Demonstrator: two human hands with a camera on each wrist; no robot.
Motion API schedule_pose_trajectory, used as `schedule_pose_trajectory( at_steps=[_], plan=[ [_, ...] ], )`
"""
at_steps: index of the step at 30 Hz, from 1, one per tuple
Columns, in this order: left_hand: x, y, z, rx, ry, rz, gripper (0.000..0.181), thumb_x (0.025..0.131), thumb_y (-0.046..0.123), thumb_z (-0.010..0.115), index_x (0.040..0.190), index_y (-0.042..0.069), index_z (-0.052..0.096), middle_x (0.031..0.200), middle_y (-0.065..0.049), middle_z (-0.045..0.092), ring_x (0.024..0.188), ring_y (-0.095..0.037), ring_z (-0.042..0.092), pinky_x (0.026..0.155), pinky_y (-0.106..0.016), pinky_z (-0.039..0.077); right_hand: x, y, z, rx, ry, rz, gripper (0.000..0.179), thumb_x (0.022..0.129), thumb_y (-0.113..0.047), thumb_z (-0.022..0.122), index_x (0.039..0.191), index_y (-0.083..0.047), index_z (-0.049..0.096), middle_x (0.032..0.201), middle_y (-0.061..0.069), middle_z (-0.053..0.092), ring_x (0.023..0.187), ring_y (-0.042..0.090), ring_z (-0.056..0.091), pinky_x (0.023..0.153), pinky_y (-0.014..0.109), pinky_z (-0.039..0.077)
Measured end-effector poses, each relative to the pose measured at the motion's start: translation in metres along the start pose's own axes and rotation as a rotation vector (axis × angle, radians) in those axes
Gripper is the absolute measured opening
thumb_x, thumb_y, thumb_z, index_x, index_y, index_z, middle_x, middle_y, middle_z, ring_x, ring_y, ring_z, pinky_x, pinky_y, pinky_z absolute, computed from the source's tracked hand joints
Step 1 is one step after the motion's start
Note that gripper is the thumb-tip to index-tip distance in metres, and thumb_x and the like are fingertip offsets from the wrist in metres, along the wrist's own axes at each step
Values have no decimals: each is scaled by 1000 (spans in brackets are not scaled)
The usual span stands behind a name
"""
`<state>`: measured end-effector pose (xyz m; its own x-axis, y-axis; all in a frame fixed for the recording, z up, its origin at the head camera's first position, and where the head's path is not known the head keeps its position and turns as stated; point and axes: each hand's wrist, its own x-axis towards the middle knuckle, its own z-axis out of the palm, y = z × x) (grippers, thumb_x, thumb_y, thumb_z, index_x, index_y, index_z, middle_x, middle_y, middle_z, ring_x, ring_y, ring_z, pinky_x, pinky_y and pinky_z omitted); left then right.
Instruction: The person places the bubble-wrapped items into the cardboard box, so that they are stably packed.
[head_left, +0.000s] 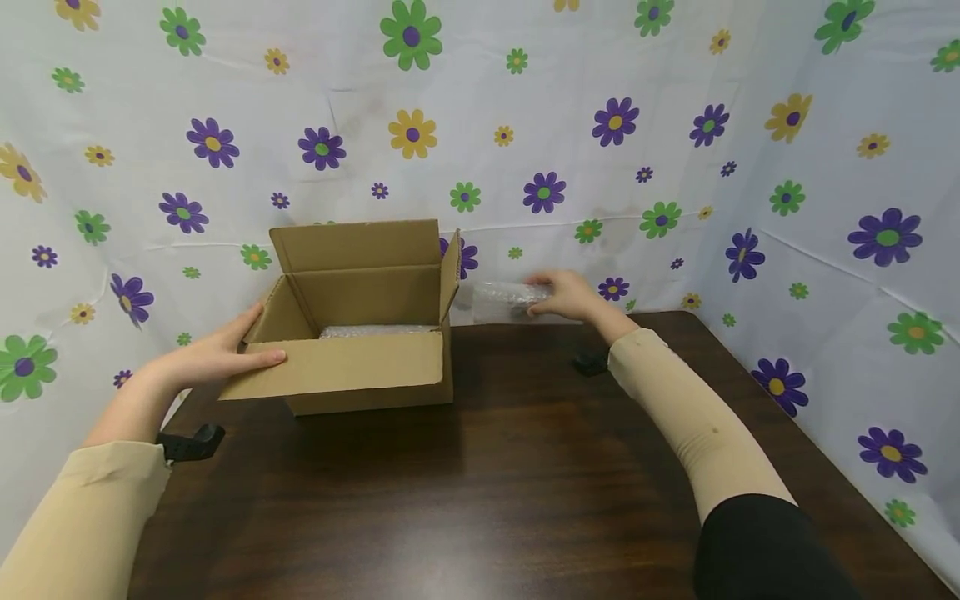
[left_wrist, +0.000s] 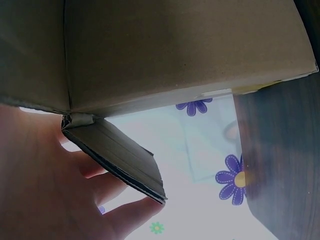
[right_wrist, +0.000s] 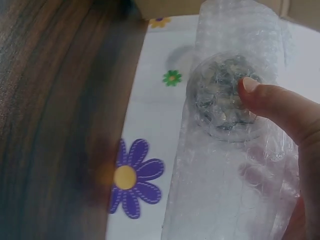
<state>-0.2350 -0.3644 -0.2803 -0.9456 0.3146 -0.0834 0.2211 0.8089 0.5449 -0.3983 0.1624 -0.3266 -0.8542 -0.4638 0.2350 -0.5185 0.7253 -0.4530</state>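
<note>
An open cardboard box (head_left: 367, 293) stands on the table, its flaps spread. My left hand (head_left: 213, 358) holds the box's left side, its thumb on the front flap (head_left: 352, 362). In the left wrist view, the fingers lie around a side flap (left_wrist: 122, 150). Inside the box, a strip of bubble wrap (head_left: 378, 331) shows; what lies beneath is hidden. To the right of the box, my right hand (head_left: 566, 296) pinches a bubble-wrapped round item (right_wrist: 222, 97) above the table's back edge. Through the wrap it looks disc-shaped with dark, shiny contents; its exact kind is unclear.
The dark wooden table (head_left: 517, 467) reaches back to a flower-printed cloth (head_left: 480, 108), which also hangs along the right side. A black wrist-worn device (head_left: 191, 443) sits on the left wrist, and another (head_left: 590, 364) shows below the right wrist.
</note>
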Motion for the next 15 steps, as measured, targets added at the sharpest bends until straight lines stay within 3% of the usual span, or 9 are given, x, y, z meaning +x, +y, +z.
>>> schedule_pose_trajectory(
  at_steps=[15],
  plan=[
    [2, -1, 2, -16, -3, -5, 101, 94, 38, 60, 152, 3, -15, 155, -32, -11, 139, -55, -5, 101, -75, 9, -37, -20, -26, -21, 1, -46, 58, 77, -32, 82, 128, -13, 63, 129, 7, 62, 121, 27, 53, 101, 47, 41]
  ],
)
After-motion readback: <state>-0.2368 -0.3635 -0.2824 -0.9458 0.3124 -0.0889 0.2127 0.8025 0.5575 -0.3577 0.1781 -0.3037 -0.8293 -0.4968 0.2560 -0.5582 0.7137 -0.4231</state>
